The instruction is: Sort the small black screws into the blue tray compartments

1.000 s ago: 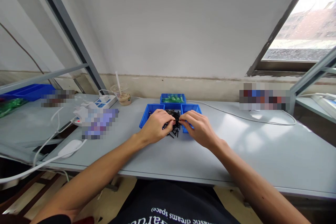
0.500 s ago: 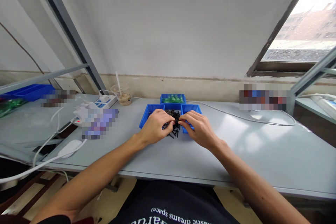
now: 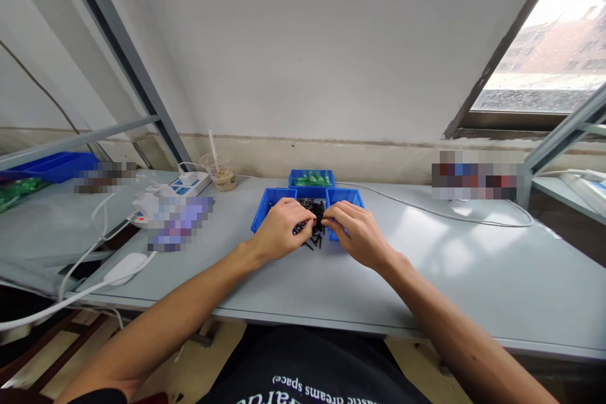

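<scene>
A heap of small black screw-like pieces (image 3: 313, 207) lies on the grey table between two blue bins. My left hand (image 3: 286, 227) is in front of the left blue bin (image 3: 261, 209), thumb and fingertips pinched together over the heap. Facing it, my right hand (image 3: 354, 231) pinches too, covering part of the right blue bin (image 3: 356, 194). The fingertips of both hands nearly meet above the black pieces. Whatever sits between them is too small to make out. Behind the heap stands a third blue bin (image 3: 311, 190) with green packets (image 3: 316, 178) in it.
A plastic cup with a straw (image 3: 225, 178) stands at the back left, beside a white power strip (image 3: 192, 183). Cables and a white adapter (image 3: 127, 267) lie at the left. A thin grey cable (image 3: 426, 214) runs along the right, near a blurred-out item at the back wall.
</scene>
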Demonstrator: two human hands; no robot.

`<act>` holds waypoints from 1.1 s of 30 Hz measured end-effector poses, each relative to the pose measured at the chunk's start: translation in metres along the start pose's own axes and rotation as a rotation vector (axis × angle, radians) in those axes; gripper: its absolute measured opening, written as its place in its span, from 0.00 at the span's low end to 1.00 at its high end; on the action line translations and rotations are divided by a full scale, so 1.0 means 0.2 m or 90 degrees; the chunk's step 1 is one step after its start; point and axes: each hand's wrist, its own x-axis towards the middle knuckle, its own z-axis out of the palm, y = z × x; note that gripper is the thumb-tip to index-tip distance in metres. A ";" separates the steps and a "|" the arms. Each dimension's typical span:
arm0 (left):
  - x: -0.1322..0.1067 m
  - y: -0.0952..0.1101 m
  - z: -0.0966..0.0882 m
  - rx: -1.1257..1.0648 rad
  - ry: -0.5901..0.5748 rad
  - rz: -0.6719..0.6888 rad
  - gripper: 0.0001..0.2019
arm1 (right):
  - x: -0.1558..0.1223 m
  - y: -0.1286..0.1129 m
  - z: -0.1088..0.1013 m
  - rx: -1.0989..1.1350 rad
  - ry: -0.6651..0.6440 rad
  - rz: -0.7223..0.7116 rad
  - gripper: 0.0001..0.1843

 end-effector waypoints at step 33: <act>0.00 0.01 0.00 -0.017 -0.027 -0.001 0.08 | -0.01 0.01 0.01 0.004 -0.016 -0.003 0.13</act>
